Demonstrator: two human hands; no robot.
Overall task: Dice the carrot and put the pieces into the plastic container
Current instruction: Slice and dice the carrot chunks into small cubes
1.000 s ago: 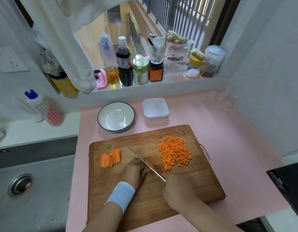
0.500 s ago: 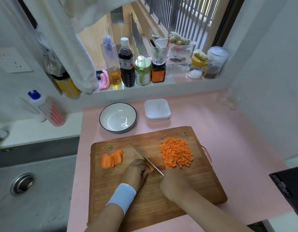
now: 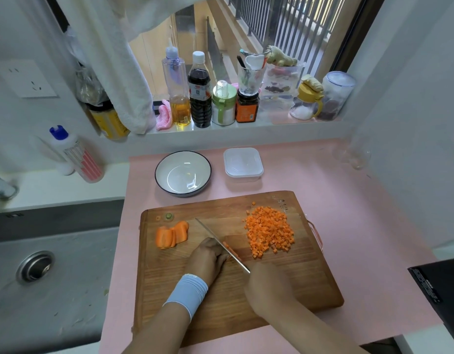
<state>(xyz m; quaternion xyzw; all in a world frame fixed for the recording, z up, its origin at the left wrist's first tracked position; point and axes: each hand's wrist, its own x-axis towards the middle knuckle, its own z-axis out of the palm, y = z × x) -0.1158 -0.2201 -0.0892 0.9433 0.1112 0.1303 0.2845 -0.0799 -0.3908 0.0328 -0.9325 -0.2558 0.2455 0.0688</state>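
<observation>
On the wooden cutting board, my left hand, with a blue wristband, holds down carrot strips with curled fingers. My right hand grips the handle of a knife whose blade rests against the left knuckles over the strips. A heap of diced carrot lies on the board's right side. Several uncut carrot slices lie at the left. The clear plastic container stands behind the board with its lid on.
A white bowl with a dark rim sits left of the container. A steel sink lies to the left. Bottles and jars line the window sill. A black object is at the right edge.
The knife and both hands stay over the strips with small cutting shifts; the blade has moved slightly left along the strips. The view has tilted a little.
</observation>
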